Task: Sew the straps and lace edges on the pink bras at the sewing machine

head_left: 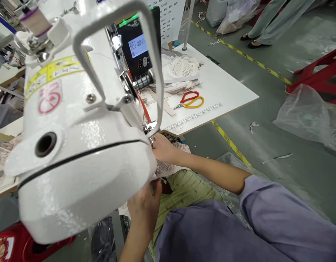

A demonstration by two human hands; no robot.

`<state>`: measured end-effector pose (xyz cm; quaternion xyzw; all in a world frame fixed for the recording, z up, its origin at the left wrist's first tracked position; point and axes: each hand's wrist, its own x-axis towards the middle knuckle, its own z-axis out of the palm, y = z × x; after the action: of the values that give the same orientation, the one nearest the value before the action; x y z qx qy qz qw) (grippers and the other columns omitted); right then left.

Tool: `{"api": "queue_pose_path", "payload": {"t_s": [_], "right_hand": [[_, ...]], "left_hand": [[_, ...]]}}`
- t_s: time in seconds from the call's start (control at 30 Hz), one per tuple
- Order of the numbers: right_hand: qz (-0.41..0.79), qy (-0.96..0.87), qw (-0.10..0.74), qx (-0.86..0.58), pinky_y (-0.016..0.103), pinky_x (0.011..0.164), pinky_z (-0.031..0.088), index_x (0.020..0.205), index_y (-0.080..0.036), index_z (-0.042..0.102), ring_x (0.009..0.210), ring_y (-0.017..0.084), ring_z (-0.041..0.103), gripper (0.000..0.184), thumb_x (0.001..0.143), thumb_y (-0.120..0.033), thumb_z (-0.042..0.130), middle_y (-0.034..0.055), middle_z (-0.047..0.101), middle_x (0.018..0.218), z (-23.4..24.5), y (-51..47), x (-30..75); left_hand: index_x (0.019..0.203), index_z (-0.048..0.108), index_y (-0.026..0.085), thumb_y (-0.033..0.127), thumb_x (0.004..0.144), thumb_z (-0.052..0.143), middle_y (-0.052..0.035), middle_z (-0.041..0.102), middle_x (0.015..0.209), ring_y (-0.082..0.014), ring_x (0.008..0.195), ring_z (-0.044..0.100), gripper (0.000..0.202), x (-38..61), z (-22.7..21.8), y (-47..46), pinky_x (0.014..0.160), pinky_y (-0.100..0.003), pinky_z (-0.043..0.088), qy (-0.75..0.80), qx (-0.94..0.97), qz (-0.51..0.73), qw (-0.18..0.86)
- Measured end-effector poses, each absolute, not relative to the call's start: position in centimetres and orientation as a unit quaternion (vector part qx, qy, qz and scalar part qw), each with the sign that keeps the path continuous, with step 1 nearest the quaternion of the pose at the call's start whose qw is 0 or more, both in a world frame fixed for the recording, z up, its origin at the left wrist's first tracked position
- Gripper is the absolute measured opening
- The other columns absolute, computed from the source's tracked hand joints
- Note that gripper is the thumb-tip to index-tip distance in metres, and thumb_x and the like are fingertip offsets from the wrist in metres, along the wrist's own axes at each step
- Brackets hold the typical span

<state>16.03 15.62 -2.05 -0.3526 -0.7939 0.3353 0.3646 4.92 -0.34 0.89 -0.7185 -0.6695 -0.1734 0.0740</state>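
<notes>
The white sewing machine head (pixel 88 182) fills the left side and hides part of both hands. Under it hangs a pale pink lace garment piece (pixel 168 167), partly over the lap. My right hand (pixel 164 148) comes in from the right, closed on the upper part of the lace beside the machine's needle area; its fingertips are mostly behind the machine. Lower down, my left hand (pixel 146 202) is closed, thumb and fingers pinching the near edge of the piece under the machine head. What lies beneath the needle is hidden.
On the white table (pixel 233 94) lie red-and-yellow-handled scissors (pixel 194 100), a printed ruler scale (pixel 195 116) and a pile of lace pieces (pixel 183 69). A control panel (pixel 137 47) stands behind the machine. Red stool (pixel 318 72) and plastic bags are on the right; another person's legs (pixel 274 22) show beyond.
</notes>
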Motion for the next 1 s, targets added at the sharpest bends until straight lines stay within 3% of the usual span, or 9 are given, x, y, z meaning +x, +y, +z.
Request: {"api": "queue_pose_path", "payload": {"t_s": [0.1, 0.27, 0.4, 0.63, 0.87, 1.0], "right_hand": [[0.35, -0.783, 0.385, -0.343, 0.033, 0.079, 0.048, 0.103, -0.021, 0.056, 0.095, 0.025, 0.06, 0.017, 0.085, -0.018, 0.055, 0.009, 0.058, 0.109, -2.4, 15.8, 15.9], [0.374, -0.771, 0.413, -0.309, 0.032, 0.09, 0.047, 0.108, -0.019, 0.06, 0.108, 0.025, 0.057, 0.029, 0.081, -0.01, 0.057, 0.0077, 0.06, 0.115, -2.3, 16.0, 16.1], [0.413, -0.742, 0.447, -0.279, 0.03, 0.086, 0.046, 0.107, -0.018, 0.062, 0.099, 0.021, 0.058, 0.031, 0.079, -0.007, 0.055, 0.0063, 0.06, 0.113, -1.9, 16.0, 16.6], [0.4, -0.747, 0.451, -0.282, 0.03, 0.084, 0.045, 0.106, -0.017, 0.061, 0.095, 0.022, 0.055, 0.022, 0.084, -0.013, 0.059, 0.006, 0.058, 0.103, -2.4, 16.0, 16.2], [0.421, -0.717, 0.486, -0.269, 0.029, 0.079, 0.045, 0.105, -0.019, 0.061, 0.087, 0.018, 0.055, 0.022, 0.084, -0.013, 0.062, 0.0046, 0.056, 0.104, -2.5, 15.8, 16.7], [0.425, -0.711, 0.481, -0.286, 0.03, 0.078, 0.045, 0.105, -0.02, 0.061, 0.086, 0.019, 0.054, 0.019, 0.086, -0.017, 0.063, 0.0044, 0.057, 0.101, -2.4, 15.5, 16.4]], "left_hand": [[0.144, 0.047, 0.013, 0.031, 0.091, 0.065, -0.0174, 0.074, 0.104, -0.0333, 0.085, 0.072, 0.059, 5.0, 0.8, -0.4, 0.062, -0.036, 0.055, -0.672, -0.718, -0.164, 0.072], [0.147, 0.044, 0.014, 0.03, 0.092, 0.065, -0.0196, 0.067, 0.124, -0.0373, 0.112, 0.066, 0.061, 5.2, 0.3, -0.2, 0.085, -0.044, 0.057, -0.66, -0.724, -0.185, 0.074], [0.15, 0.041, 0.015, 0.029, 0.092, 0.065, -0.0204, 0.062, 0.133, -0.0366, 0.12, 0.062, 0.064, 5.5, 0.3, -0.3, 0.091, -0.044, 0.056, -0.658, -0.727, -0.185, 0.065], [0.15, 0.041, 0.014, 0.029, 0.092, 0.064, -0.0206, 0.067, 0.126, -0.0372, 0.111, 0.067, 0.064, 4.8, 0.7, -0.7, 0.084, -0.044, 0.058, -0.661, -0.726, -0.175, 0.07], [0.151, 0.039, 0.013, 0.028, 0.092, 0.064, -0.0211, 0.065, 0.128, -0.0339, 0.113, 0.067, 0.065, 5.3, 0.6, -0.6, 0.087, -0.04, 0.057, -0.651, -0.735, -0.18, 0.063], [0.153, 0.033, 0.009, 0.033, 0.091, 0.066, -0.0257, 0.064, 0.126, -0.0389, 0.114, 0.065, 0.074, 4.3, -0.1, -1.0, 0.088, -0.046, 0.057, -0.655, -0.726, -0.195, 0.081]]}}
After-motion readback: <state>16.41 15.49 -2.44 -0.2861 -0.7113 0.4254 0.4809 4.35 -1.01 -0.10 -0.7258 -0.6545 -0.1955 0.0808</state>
